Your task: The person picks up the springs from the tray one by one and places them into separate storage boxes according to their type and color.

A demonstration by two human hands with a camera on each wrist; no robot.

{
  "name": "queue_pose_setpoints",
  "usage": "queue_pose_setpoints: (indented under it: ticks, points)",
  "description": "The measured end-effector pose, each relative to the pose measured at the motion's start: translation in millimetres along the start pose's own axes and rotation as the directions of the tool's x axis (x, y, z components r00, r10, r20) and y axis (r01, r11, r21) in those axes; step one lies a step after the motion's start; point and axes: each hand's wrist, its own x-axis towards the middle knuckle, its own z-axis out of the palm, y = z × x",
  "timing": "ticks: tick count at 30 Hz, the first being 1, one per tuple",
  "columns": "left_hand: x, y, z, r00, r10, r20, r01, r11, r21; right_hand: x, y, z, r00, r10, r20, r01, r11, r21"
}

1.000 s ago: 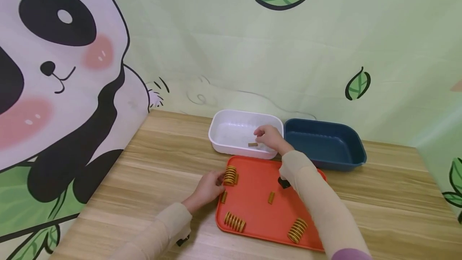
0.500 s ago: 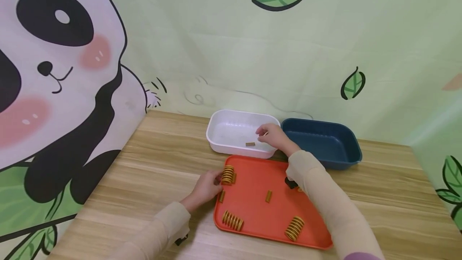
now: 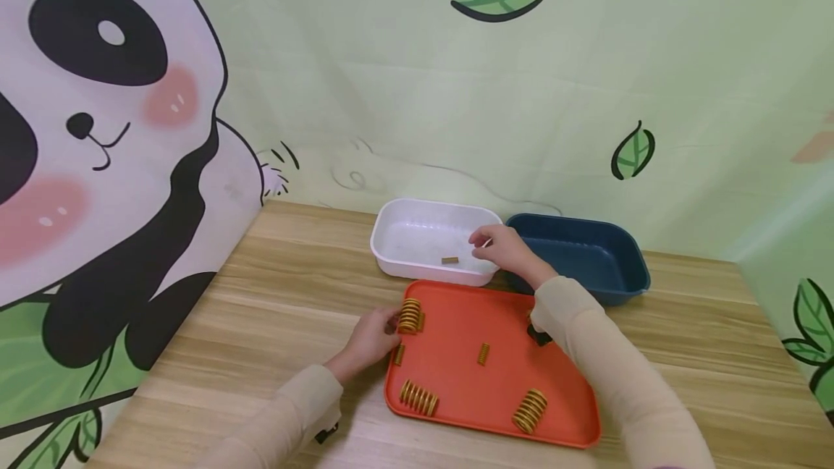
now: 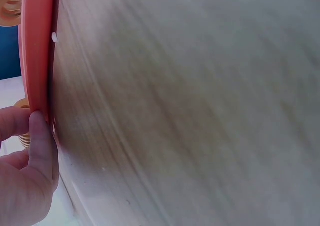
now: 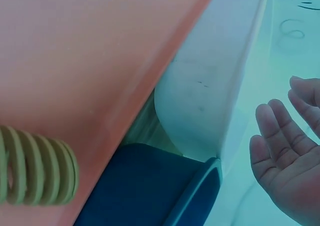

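Note:
My left hand (image 3: 373, 339) pinches the left rim of the red tray (image 3: 456, 396) between thumb and fingers; the left wrist view shows the thumb against the tray's side (image 4: 39, 65). Close to those fingertips a large brass-coloured coil spring (image 3: 410, 315) stands on the tray, a small spring (image 3: 420, 321) beside it. My right hand (image 3: 504, 248) hovers over the right end of the white bin (image 3: 397, 263), fingers loosely bent and holding nothing. Another small spring (image 3: 449, 260) lies on the bin's floor, left of that hand. In the right wrist view the hand (image 5: 290, 161) has its palm showing.
More springs lie on the tray: a large one (image 3: 419, 398) front left, a large one (image 3: 530, 411) front right, small ones at the middle (image 3: 483, 354) and left edge (image 3: 399, 355). A dark blue bin (image 3: 580, 252) stands right of the white one. A printed cloth backdrop rises behind.
My right hand has drawn back slightly to the right, away from the small spring in the white bin. The left hand stays at the tray rim. The head view has shifted a little.

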Motion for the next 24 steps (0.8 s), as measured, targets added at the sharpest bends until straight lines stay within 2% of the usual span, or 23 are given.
queue_pose_setpoints:
  ticks: [13,24]
  points:
    - [0.4,-1.4,1.9,1.000,0.011,-0.007,-0.011,1.000,-0.010,-20,1,-8,1.000,-0.015,0.008,0.015,1.000,-0.006]
    - [-0.2,0.6,1.0,1.000,0.009,-0.004,-0.009,1.000,0.002,-44,-4,-21,0.997,-0.071,0.016,0.071,0.997,-0.023]
